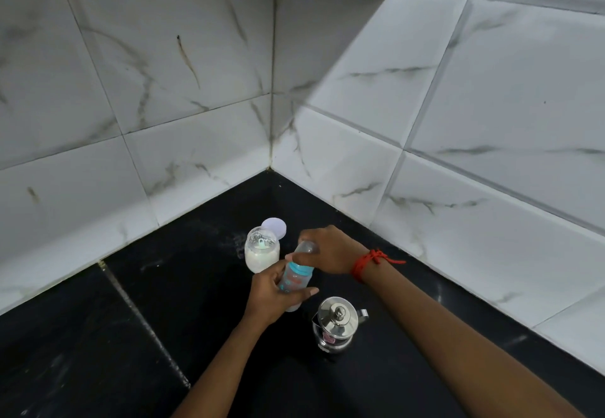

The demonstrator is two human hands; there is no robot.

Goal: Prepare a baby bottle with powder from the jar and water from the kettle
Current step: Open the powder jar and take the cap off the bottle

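A baby bottle (296, 281) with a teal collar and printed body is held tilted above the black counter. My left hand (270, 296) grips its body from the left. My right hand (327, 250) closes over the clear cap (306, 248) at the bottle's top. Behind the bottle stands the open glass jar (262, 255) of white powder with a small scoop (262, 243) inside. Its white lid (275, 227) lies just behind it. The steel kettle (337, 322), lid on, stands right of my left wrist.
The black stone counter (163, 303) runs into a corner of white marbled wall tiles (196, 90). Some white powder is scattered on the counter behind the jar. A red thread is tied around my right wrist.
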